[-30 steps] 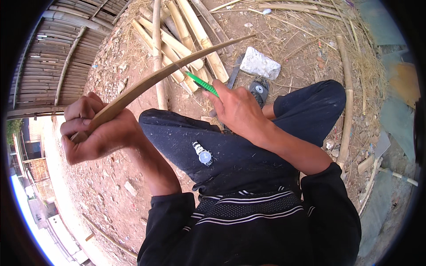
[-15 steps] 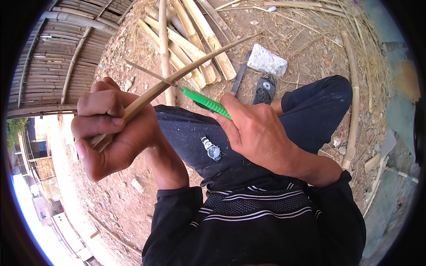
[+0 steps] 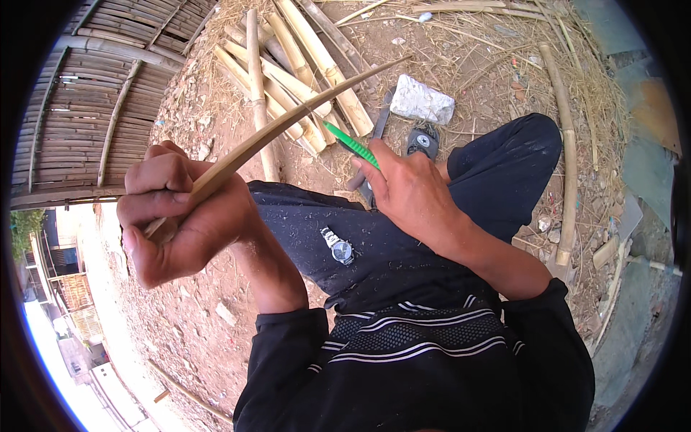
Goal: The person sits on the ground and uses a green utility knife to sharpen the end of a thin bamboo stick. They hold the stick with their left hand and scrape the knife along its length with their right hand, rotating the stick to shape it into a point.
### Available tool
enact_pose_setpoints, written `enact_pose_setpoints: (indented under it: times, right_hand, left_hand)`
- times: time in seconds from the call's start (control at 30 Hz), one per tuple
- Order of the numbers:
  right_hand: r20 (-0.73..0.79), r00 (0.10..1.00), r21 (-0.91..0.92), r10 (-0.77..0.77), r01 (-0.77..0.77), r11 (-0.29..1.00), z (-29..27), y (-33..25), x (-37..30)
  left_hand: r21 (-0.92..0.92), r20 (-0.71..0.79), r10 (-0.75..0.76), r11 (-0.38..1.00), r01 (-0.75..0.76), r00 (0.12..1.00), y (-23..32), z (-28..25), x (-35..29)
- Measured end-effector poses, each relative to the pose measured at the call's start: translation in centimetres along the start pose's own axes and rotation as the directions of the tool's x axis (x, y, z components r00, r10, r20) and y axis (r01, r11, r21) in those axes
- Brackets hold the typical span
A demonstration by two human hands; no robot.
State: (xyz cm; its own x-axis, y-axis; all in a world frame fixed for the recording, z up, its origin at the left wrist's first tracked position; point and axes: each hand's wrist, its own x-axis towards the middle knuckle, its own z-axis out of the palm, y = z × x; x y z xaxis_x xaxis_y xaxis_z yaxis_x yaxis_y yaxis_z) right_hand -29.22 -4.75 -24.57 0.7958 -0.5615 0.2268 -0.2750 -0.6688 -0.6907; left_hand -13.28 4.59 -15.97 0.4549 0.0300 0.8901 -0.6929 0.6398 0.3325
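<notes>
My left hand (image 3: 191, 216) is closed around the thick end of a long, tapering bamboo stick (image 3: 288, 119), which slants up and to the right. In my right hand (image 3: 417, 191) is a green-handled knife (image 3: 353, 144), its ribbed handle pointing up and left. The handle's front end lies just below the middle of the stick; its thin blade can hardly be made out here, and I cannot tell whether it touches the bamboo. A wristwatch (image 3: 341, 250) with a metal strap rests on my dark trousers (image 3: 288, 216), which are speckled with shavings.
Split bamboo pieces (image 3: 345, 90) lie piled ahead on the dirt. A white block (image 3: 422, 99) stands by my shoe (image 3: 422, 141), beside a dark flat blade (image 3: 384, 114). A bamboo pole (image 3: 567, 158) lies at right; a slatted bamboo wall (image 3: 86, 108) stands at left.
My right hand has moved up and slightly right, turning the knife more steeply. Its blade, which crossed the stick before, no longer shows plainly. My left hand keeps its grip, nearly still.
</notes>
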Motion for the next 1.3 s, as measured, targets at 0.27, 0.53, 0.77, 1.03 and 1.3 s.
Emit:
enact_pose_setpoints:
  times: [0.27,0.53,0.77,1.03,1.3]
  right_hand:
    - [-0.015,0.996,0.027,0.087,-0.086,0.996,1.2,3.3,0.5]
    - [0.030,0.999,0.053,0.012,-0.014,0.998,0.4,1.2,0.2]
    - [0.115,0.961,0.042,0.252,-0.258,0.965,0.3,4.5,1.4]
    - [0.320,0.924,0.524,0.212,-0.359,0.772,1.5,7.2,0.5]
    - [0.106,0.986,0.236,0.129,-0.151,0.960,2.0,5.1,0.3]
  left_hand:
    - [-0.004,-0.043,0.007,1.000,-0.007,0.999,0.0,0.0,0.0]
    - [0.026,-0.035,-0.025,0.999,0.025,0.999,0.5,0.7,-0.1]
    - [-0.051,-0.012,-0.014,0.999,0.013,1.000,0.3,0.9,-0.3]
    - [-0.041,-0.015,-0.068,0.997,0.067,0.998,1.2,1.8,-1.0]
    - [-0.064,0.015,-0.066,0.996,0.067,0.998,1.6,1.8,-1.6]
